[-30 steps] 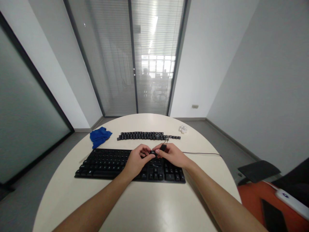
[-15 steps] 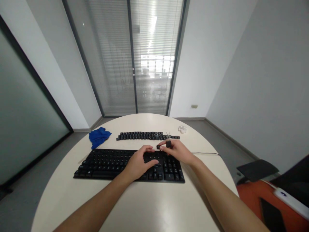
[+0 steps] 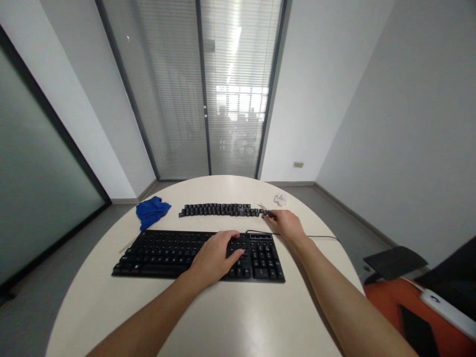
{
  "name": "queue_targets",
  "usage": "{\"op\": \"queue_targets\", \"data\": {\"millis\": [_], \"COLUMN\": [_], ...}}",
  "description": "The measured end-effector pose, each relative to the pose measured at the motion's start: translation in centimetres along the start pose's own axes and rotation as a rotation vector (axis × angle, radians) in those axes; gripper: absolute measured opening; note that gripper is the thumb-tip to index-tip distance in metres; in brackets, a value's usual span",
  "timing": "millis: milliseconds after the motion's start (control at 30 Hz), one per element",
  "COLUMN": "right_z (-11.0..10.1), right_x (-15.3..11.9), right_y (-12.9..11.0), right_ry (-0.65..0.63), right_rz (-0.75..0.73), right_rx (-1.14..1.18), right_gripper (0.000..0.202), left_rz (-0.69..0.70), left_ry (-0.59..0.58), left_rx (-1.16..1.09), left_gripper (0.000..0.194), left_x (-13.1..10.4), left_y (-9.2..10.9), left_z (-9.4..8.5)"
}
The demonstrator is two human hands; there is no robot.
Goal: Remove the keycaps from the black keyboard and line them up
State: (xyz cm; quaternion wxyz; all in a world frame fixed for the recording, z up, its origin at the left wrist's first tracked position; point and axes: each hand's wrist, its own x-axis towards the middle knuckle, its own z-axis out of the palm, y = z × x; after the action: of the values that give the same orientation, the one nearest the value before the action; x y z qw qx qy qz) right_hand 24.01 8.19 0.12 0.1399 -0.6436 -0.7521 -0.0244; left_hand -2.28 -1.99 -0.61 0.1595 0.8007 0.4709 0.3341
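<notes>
A black keyboard point(image 3: 167, 250) lies across the table in front of me. My left hand point(image 3: 215, 255) rests on its right-of-middle part, thumb and fingers apart, holding nothing and covering some keys. Beyond the keyboard, loose black keycaps point(image 3: 211, 209) stand in rows. My right hand point(image 3: 288, 223) is at the right end of these rows, closed around a keycap puller point(image 3: 270, 213) with a dark handle and thin wire prongs pointing up and left. Its fingertips are by the last keycaps in the row; whether they touch one I cannot tell.
A crumpled blue cloth point(image 3: 151, 212) lies at the left of the round table point(image 3: 208, 317). A small crumpled whitish clump point(image 3: 280, 199) is at the far right. The keyboard's cable point(image 3: 323, 236) runs off to the right. An orange chair point(image 3: 388, 307) stands beside the table at right.
My right hand has moved from above the keyboard away to the right end of the keycap rows, with the puller now tilted lower. My left hand has lowered onto the keyboard.
</notes>
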Motion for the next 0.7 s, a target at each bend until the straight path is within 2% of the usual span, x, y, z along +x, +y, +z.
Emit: {"op": "queue_targets", "data": {"millis": [467, 700], "right_z": [0.58, -0.01], "right_x": [0.17, 0.13], "right_y": [-0.58, -0.8], "right_ry": [0.037, 0.051], "right_rz": [0.013, -0.001], "right_rx": [-0.042, 0.035], "right_gripper": [0.034, 0.036], "left_rz": [0.014, 0.013], "left_ry": [-0.005, -0.006], "left_rx": [0.01, 0.016], "left_gripper": [0.03, 0.029], "left_x": [0.02, -0.04], "left_y": [0.29, 0.13], "left_z": [-0.18, -0.12]}}
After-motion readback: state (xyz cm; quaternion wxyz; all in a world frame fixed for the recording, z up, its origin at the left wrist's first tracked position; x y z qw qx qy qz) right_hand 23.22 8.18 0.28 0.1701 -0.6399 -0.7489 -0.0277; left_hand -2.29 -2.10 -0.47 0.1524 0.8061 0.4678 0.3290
